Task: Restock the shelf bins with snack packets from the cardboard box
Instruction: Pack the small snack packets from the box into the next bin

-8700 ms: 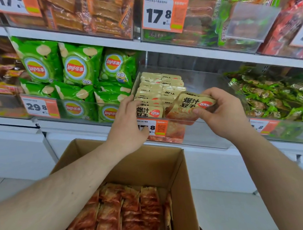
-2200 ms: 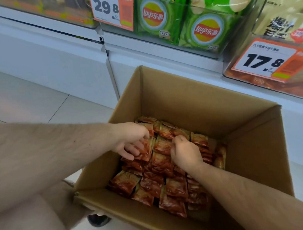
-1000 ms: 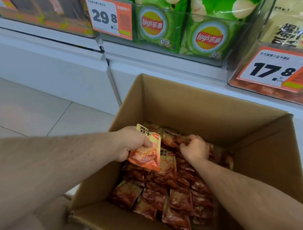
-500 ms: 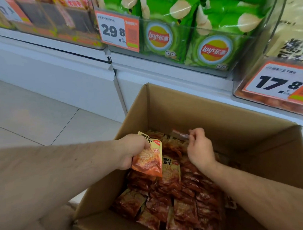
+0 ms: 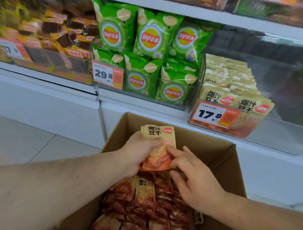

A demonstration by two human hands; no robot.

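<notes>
Progress: partial. The bin [image 5: 252,126] at right of frame, marked 17.8, already holds stacked rows of packets on its left side; its right side shows bare clear plastic. The box [image 5: 197,144] at lower centre is well stocked, so in my judgement much restocking remains.

Left hand [image 5: 140,153], centre frame: fingers curled round a small stack of packets [image 5: 159,145], held upright above the box, apparently several, edges aligned. Right hand [image 5: 193,175], just right of it: fingers mostly extended, fingertips touching the stack's lower right edge; whether it pinches the stack cannot be determined. It holds nothing else.

Materials: packets are flat, rectangular, glossy film pouches, tan at the top with printed characters, orange-red below; those in the box lie overlapping and crinkled. Box is plain brown corrugated card, flaps open. Bin is rigid transparent plastic with an orange-and-white price tag [image 5: 215,114]. Green crisp bags [image 5: 151,40], puffed and shiny, fill the neighbouring bin at upper centre.
</notes>
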